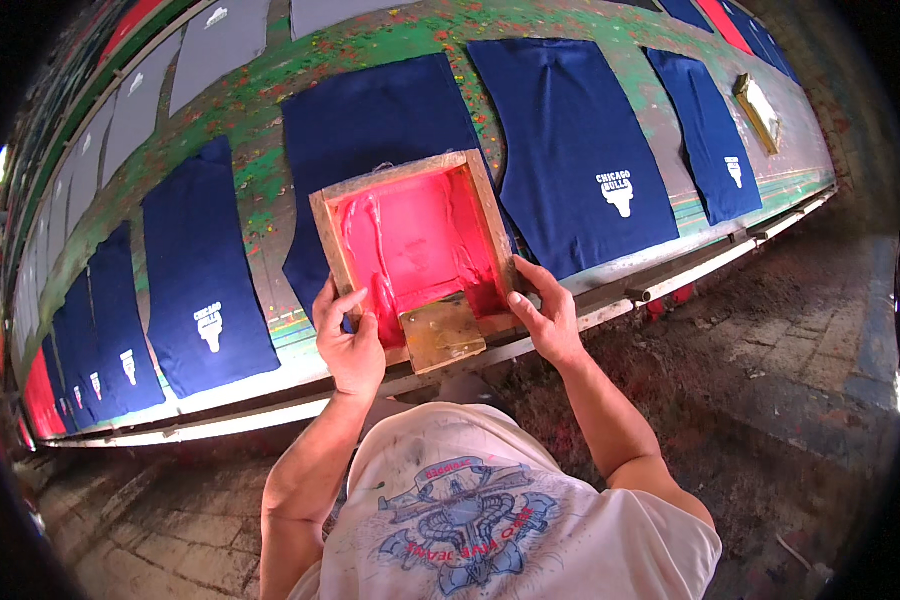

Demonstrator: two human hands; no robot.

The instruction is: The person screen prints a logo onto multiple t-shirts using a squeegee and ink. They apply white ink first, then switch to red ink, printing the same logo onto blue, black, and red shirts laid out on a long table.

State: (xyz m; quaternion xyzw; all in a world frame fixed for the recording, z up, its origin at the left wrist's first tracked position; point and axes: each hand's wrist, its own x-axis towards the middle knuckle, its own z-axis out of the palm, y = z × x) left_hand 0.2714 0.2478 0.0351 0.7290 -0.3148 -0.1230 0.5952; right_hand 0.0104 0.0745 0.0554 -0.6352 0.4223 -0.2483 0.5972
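Frame (395,173) is wood-brown, ink (415,240) inside pinkish red, block (442,334) dull gold. Navy cloths (575,140) along near edge of table (258,185) carry white prints (618,197); table green, speckled red and yellow.

Two bare hands on a wooden frame of red ink

At the centre of the frame, the left hand (352,345) and right hand (548,318) hold the lower corners of a rectangular wooden frame (400,172), its inside coated in glossy red ink (415,240). A flat brownish wooden block (442,335) lies across its near edge. Behind it is a navy fabric panel (380,110); white-printed navy panels (580,150) lie left and right on a long green, paint-spattered table (255,160). Grey fabric panels (220,55) fill the upper left.
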